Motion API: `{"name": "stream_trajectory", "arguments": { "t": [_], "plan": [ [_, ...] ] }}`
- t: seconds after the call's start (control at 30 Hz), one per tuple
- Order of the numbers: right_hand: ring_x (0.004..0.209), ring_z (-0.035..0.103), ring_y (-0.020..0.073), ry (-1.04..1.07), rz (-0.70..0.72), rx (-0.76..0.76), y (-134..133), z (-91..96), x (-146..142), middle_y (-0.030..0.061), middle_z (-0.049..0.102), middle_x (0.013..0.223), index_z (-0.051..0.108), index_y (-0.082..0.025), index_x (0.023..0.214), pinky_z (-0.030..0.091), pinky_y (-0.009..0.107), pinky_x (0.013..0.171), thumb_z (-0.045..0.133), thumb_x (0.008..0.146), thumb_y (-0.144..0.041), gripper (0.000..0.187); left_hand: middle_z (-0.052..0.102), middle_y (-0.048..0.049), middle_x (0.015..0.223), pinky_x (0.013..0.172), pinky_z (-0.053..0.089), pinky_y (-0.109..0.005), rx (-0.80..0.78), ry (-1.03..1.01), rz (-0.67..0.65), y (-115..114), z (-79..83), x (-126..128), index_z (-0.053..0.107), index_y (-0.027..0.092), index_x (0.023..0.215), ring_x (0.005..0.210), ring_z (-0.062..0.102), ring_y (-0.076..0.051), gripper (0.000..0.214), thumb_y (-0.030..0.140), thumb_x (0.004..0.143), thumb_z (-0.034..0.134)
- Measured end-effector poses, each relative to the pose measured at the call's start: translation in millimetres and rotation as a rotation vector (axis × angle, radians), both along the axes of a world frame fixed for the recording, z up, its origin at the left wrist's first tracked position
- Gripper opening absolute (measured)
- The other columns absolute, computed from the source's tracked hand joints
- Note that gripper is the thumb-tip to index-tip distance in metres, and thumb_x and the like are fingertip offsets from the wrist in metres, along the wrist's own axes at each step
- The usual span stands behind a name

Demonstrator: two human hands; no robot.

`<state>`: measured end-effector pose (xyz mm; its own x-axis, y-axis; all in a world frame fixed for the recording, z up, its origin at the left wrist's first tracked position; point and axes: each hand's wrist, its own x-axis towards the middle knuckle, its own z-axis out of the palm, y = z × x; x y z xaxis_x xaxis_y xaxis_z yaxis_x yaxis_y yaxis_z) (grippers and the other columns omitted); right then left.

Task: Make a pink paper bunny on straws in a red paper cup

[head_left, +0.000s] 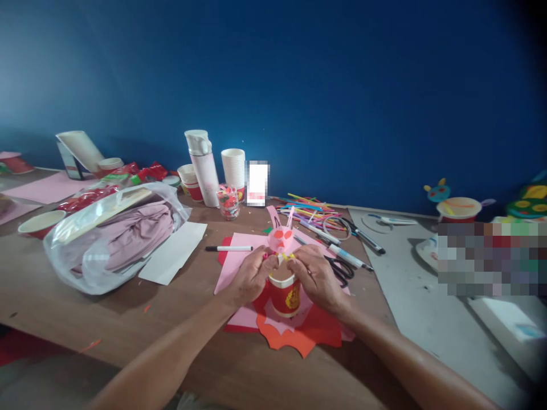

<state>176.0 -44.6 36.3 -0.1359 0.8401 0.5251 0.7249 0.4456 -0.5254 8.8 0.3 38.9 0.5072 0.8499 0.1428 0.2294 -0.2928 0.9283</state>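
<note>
A red paper cup (285, 296) with a gold mark stands on pink and red paper sheets (239, 250) at the table's middle. A pink paper rabbit face (281, 238) with red eyes and long ears rises from the cup's far rim. My left hand (252, 274) pinches the rim area on the left side, fingers closed. My right hand (314, 274) pinches on the right side, also closed. Small yellow and pink strips (287, 257) show between my fingertips at the rabbit's base.
A black marker (228, 248) lies left of the pink sheet; scissors (342, 269) and pens (344, 255) lie to the right. Coloured straws (307, 206), a white bottle (203, 166), stacked cups (233, 168) and a plastic bag of cloth (115, 236) sit further back. A grey mat (410, 296) lies to the right.
</note>
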Motion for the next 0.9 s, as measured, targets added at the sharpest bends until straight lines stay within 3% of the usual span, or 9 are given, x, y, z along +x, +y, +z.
{"name": "stream_trajectory", "arguments": {
  "t": [0.17,0.43,0.53,0.63,0.8,0.9],
  "plan": [
    [0.068,0.049,0.0157,0.101,-0.024,-0.073,1,3.8,4,0.0026,0.056,0.066,0.056,-0.017,0.067,0.035,0.030,0.069,0.040,0.091,-0.031,0.032,0.062,-0.0056,0.084,0.073,0.044,-0.027,-0.045,-0.057,-0.054,6,-4.2,-1,0.059,0.014,0.086,0.078,0.056,-0.016,0.032,0.042,0.086,0.043],
    [0.069,0.051,0.0149,0.198,-0.013,-0.092,-1,5.3,11,0.0026,0.058,0.069,0.058,-0.017,0.067,0.037,0.029,0.069,0.042,0.091,-0.032,0.032,0.060,-0.0047,0.091,0.082,0.043,-0.029,-0.091,-0.183,-0.134,8,-8.0,0,0.059,0.016,0.099,0.085,0.054,-0.015,0.027,0.037,0.086,0.047],
    [0.065,0.050,0.0136,0.310,-0.045,-0.139,-1,2.7,11,0.0012,0.055,0.067,0.057,-0.018,0.069,0.037,0.027,0.063,0.043,0.090,-0.035,0.031,0.058,-0.0045,0.093,0.076,0.044,-0.027,-0.147,-0.259,-0.125,10,-11.0,-1,0.058,0.018,0.104,0.082,0.053,-0.014,0.028,0.035,0.082,0.055],
    [0.064,0.050,0.0130,0.480,-0.067,-0.196,1,0.8,12,0.0008,0.056,0.069,0.057,-0.018,0.072,0.038,0.025,0.060,0.045,0.089,-0.039,0.030,0.056,-0.0064,0.103,0.073,0.045,-0.025,-0.199,-0.362,-0.117,11,-12.2,-1,0.053,0.021,0.114,0.088,0.052,-0.015,0.042,0.033,0.075,0.064],
    [0.063,0.053,0.0123,0.675,-0.091,-0.195,4,4.0,14,-0.0004,0.058,0.068,0.061,-0.019,0.076,0.040,0.022,0.057,0.049,0.087,-0.042,0.028,0.047,-0.0107,0.127,0.081,0.046,-0.030,-0.329,-0.535,-0.102,10,-11.3,1,0.039,0.025,0.131,0.106,0.050,-0.021,0.072,0.031,0.068,0.072],
    [0.064,0.054,0.0120,0.722,-0.093,-0.170,4,6.4,13,-0.0008,0.059,0.068,0.063,-0.019,0.078,0.041,0.021,0.058,0.050,0.086,-0.041,0.027,0.048,-0.0115,0.130,0.087,0.044,-0.035,-0.466,-0.529,-0.138,4,-9.8,5,0.041,0.025,0.131,0.111,0.051,-0.025,0.074,0.030,0.065,0.074]
  ]
}}
